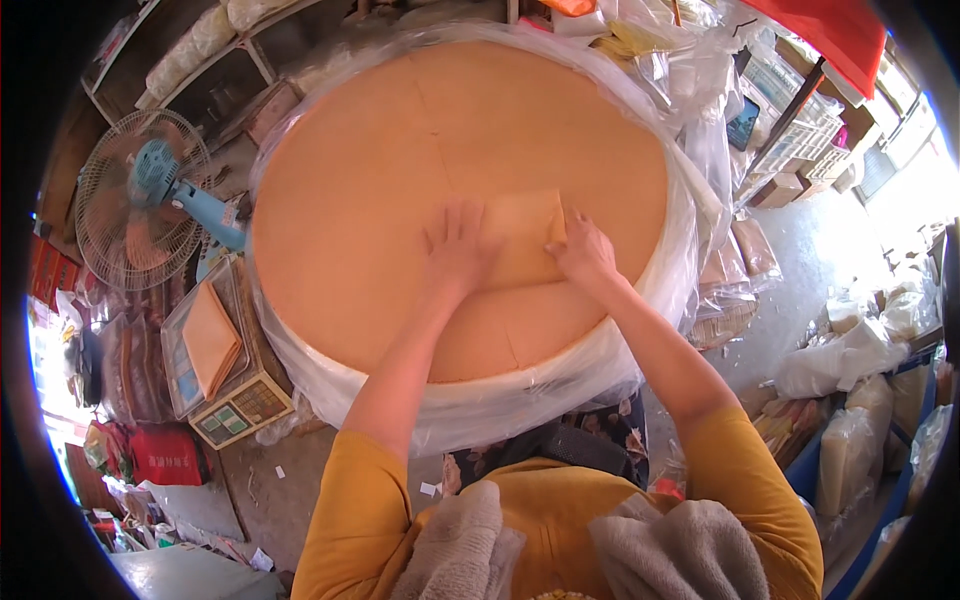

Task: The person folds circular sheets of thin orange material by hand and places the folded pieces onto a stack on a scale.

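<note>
1. Folded rectangular light-orange thin sheet (525,222): lies just right of the middle of a wide round orange layer (340,220), which shows thin seam lines.
2. Left hand (462,247): palm down at the folded sheet's left edge, fingers spread and pointing away from the person; grip open, grasping nothing.
3. Right hand (588,250): at the folded sheet's right edge, fingers bent; grip closed on that edge, thumb on the near side.
4. Crumpled clear plastic film (450,412): runs around the layer's rim and hangs down at the near side.
5. Left of the layer: light-blue electric fan with round wire guard (145,200); nearer the person, boxy tan weighing scale (240,410), its tray bearing stacked folded orange-brown sheets (210,345).
6. Right of the layer: flat brown packet in clear plastic (756,248); farther off, dark rectangular phone (743,123), tilted.
</note>
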### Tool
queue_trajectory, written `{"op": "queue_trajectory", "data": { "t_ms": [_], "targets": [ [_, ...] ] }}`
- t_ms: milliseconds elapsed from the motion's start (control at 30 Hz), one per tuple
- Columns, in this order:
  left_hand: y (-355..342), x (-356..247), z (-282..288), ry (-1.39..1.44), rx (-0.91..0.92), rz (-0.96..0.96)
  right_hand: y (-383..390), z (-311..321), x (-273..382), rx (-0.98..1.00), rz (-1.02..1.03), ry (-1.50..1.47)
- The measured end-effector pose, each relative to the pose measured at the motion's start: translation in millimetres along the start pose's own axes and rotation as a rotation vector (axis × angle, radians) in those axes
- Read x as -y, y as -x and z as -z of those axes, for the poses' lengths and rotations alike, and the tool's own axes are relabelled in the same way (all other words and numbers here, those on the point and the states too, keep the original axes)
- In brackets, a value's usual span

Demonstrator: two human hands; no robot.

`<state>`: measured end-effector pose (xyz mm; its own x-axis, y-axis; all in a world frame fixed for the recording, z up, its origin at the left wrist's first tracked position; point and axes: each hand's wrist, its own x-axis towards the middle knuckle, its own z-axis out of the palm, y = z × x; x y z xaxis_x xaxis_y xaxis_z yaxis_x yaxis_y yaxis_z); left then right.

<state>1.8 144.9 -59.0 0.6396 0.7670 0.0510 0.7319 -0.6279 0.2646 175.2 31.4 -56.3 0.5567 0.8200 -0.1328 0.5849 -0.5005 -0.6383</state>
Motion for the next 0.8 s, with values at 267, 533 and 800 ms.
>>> {"op": "queue_trajectory", "data": {
  "t_ms": [267,533,800],
  "targets": [
    [-8,6,-24,-0.059,0.095,0.028,-43,-31,-5,0.0,0.514,0.497],
    [8,12,-32,0.043,-0.035,0.011,-44,-23,9,0.115,0.399,0.595],
    [89,5,-17,0.184,-0.236,-0.126,-25,16,61,0.389,0.2,0.283]
  ]
}}
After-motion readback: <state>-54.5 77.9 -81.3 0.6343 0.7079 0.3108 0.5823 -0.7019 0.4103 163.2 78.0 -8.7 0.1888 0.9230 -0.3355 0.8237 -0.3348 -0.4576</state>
